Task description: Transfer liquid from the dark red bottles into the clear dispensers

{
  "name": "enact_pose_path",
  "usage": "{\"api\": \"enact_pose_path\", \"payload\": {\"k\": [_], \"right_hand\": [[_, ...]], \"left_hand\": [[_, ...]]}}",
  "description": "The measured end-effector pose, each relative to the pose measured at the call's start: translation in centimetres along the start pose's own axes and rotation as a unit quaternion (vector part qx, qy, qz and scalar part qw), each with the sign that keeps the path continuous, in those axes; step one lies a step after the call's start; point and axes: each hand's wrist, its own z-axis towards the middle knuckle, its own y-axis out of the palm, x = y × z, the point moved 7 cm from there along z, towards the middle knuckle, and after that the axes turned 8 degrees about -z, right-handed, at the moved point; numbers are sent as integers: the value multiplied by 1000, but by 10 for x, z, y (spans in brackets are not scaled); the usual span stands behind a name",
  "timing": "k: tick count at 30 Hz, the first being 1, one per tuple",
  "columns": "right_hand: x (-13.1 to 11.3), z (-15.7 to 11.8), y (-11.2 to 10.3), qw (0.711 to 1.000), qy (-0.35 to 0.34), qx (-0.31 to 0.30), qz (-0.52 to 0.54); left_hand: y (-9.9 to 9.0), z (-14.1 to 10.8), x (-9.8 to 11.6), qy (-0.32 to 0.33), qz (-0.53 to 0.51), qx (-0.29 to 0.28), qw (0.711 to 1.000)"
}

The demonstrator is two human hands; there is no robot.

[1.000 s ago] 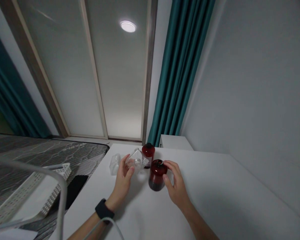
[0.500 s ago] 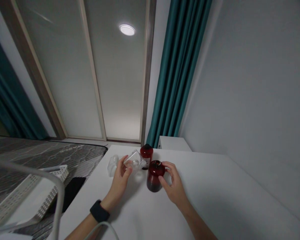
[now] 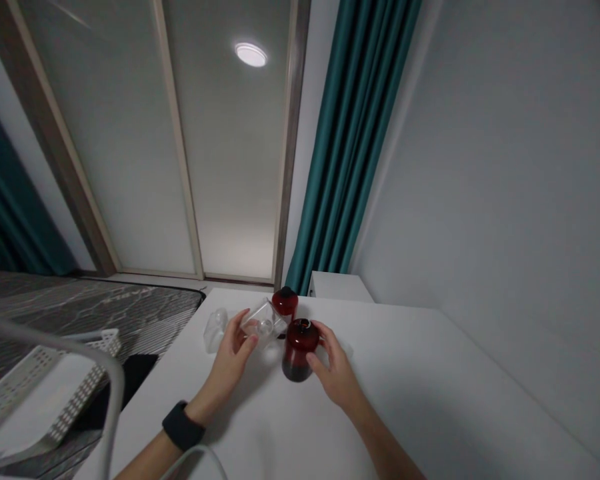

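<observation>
My left hand (image 3: 232, 355), with a dark band on its wrist, is closed on a clear plastic container (image 3: 263, 323) held tilted above the table. A dark red bottle (image 3: 300, 348) is gripped from its right side by my right hand (image 3: 336, 368). Its top shows a small opening or ring, too small to tell. Behind the clear container, partly covered by it, stands a second red bottle (image 3: 285, 304) with a black top. Another clear plastic piece (image 3: 215, 331) lies on the table left of my left hand.
The white table (image 3: 380, 413) spans the front, with a white cabinet (image 3: 341, 287) behind it. On the left, a white perforated basket (image 3: 45, 393) sits beyond a pale curved bar (image 3: 114, 400). A pale cable (image 3: 200, 451) crosses the lower edge.
The whole view has shifted slightly, so the hands and bottles appear further left. Both hands keep their holds. A small clear item now shows just behind my right hand.
</observation>
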Motion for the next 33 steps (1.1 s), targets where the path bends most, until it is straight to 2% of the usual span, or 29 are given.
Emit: {"api": "enact_pose_path", "payload": {"k": [5, 9, 15, 20, 24, 28, 33], "right_hand": [[-1, -1, 1, 1000, 5, 15, 6], [-6, 3, -3, 1000, -17, -2, 18], [-11, 26, -33, 997, -17, 62, -45], [-40, 60, -47, 992, -73, 1, -102], [-60, 81, -48, 981, -114, -65, -140], [-67, 88, -43, 967, -139, -118, -175], [-74, 84, -39, 952, -156, -154, -216]], "left_hand": [[8, 8, 10, 0, 0, -34, 999], [23, 21, 24, 25, 21, -111, 993], [52, 41, 50, 86, 95, -232, 964], [78, 54, 71, 138, 175, -300, 927], [92, 59, 82, 179, 216, -338, 898], [95, 59, 87, 209, 254, -350, 877], [98, 49, 92, 238, 313, -372, 841]]}}
